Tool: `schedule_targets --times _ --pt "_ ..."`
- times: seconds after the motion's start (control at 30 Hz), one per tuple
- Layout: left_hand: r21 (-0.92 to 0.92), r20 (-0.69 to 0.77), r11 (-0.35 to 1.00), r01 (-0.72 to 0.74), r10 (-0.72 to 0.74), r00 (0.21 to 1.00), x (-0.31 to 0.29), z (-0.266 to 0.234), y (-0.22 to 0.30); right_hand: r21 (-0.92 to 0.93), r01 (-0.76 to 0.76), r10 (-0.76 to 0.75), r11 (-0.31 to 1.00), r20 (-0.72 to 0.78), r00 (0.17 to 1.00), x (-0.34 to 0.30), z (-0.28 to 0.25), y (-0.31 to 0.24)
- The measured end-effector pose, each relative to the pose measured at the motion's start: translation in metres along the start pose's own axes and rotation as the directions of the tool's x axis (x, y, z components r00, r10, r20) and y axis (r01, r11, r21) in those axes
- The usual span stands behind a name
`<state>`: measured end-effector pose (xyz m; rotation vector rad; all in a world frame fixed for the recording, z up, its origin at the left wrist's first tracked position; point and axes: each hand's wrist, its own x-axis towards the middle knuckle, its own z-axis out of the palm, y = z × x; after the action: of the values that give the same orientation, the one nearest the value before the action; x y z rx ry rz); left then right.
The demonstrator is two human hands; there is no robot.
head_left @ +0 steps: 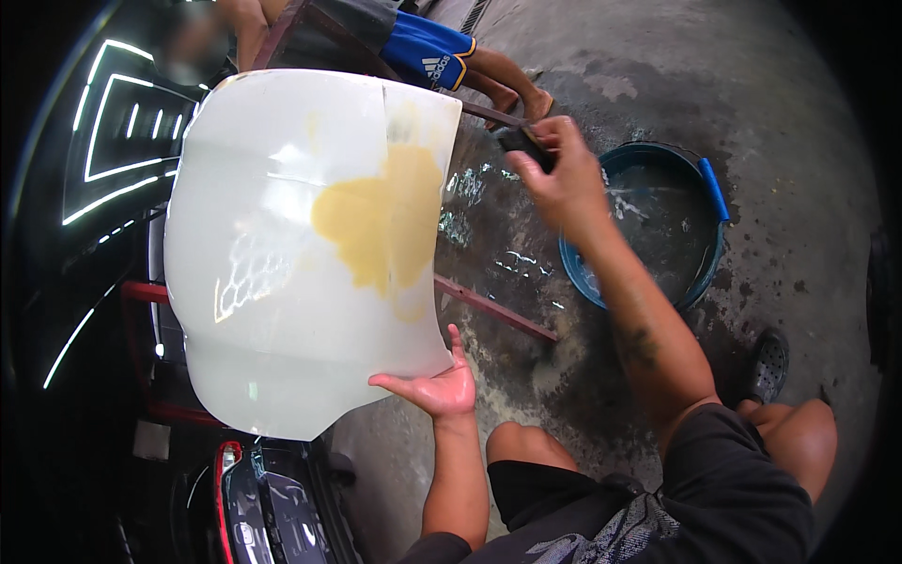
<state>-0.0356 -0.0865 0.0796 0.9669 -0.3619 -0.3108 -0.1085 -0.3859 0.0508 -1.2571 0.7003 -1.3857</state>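
A white car hood [272, 348] stands propped in front of me, with a yellowish patch [376, 221] on its right half. My left hand [442, 387] is at the hood's lower right corner, thumb and a finger stretched apart along its edge; some of its fingers are hidden. Off the hood's right side, my right hand [568, 179] is raised in the air, fingers closed round a small dark block [528, 146]. It is held between the hood and a blue bucket [719, 244] on the floor, apart from both.
Reddish metal bars [498, 308] of a stand show behind the hood. Another person in blue shorts [423, 52] is beyond its top edge. The concrete floor [648, 66] is wet in places. A dark car with a red tail light [228, 458] is at lower left.
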Motion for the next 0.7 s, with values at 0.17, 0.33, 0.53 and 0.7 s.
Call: schedule_targets --times 0.17,0.33,0.53,0.7 --pt "-0.021 0.007 1.000 0.012 -0.012 1.000 0.002 -0.010 0.005 0.024 0.363 -0.349 0.932 -0.217 0.912 -0.005 0.047 -0.065" --pt "-0.028 -0.097 1.000 0.008 -0.011 0.995 0.005 -0.018 0.002 -0.107 0.390 -0.404 0.915 -0.217 0.889 -0.033 0.073 -0.061" --pt "0.007 -0.096 1.000 0.010 -0.009 0.995 -0.003 -0.008 0.009 -0.152 0.464 -0.487 0.873 -0.205 0.849 -0.032 0.074 -0.052" --pt "-0.022 -0.085 0.999 0.031 -0.033 0.996 -0.002 -0.015 0.007 -0.109 0.470 -0.483 0.876 -0.234 0.844 -0.040 0.076 -0.048"
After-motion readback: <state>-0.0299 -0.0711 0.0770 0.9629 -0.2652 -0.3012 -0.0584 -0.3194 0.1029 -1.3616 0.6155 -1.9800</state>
